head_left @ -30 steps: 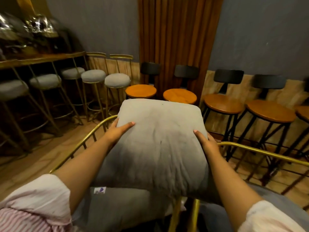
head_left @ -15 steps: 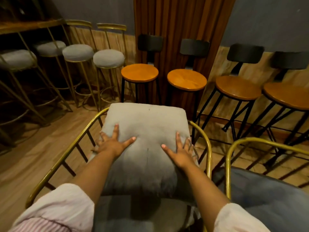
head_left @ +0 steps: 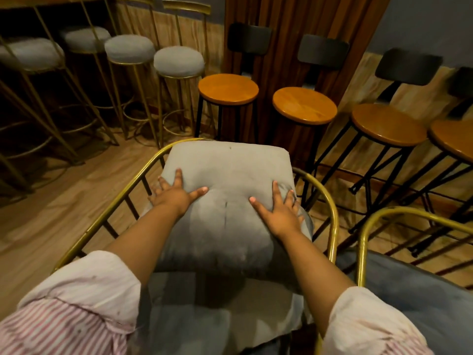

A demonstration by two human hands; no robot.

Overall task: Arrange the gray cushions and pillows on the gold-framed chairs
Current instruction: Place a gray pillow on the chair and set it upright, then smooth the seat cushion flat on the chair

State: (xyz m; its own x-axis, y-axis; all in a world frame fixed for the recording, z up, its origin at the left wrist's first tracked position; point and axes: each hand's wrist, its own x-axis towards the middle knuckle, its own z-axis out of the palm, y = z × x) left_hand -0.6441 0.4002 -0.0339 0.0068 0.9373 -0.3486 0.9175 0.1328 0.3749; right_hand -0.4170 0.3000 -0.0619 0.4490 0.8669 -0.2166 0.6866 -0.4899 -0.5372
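A gray square pillow [head_left: 230,172] leans against the curved back of a gold-framed chair [head_left: 330,201] right in front of me. Under it lies the chair's gray seat cushion [head_left: 204,316]. My left hand [head_left: 174,194] lies flat on the pillow's left side, fingers spread. My right hand [head_left: 279,208] presses flat on its right side, fingers spread over the edge. Neither hand grips the fabric. A second gold-framed chair [head_left: 363,237] with a gray-blue seat cushion [head_left: 409,298] stands at the lower right.
Gold bar stools with gray round seats [head_left: 179,61] line the left wall. Black-legged stools with round wooden seats [head_left: 227,88] and dark backrests stand behind the chair and to the right. Wooden floor [head_left: 51,213] shows on the left.
The pillow went from held up in both hands down against the chair's back. My hands shifted from its sides onto its front face, flat and spread. The view tilted downward.
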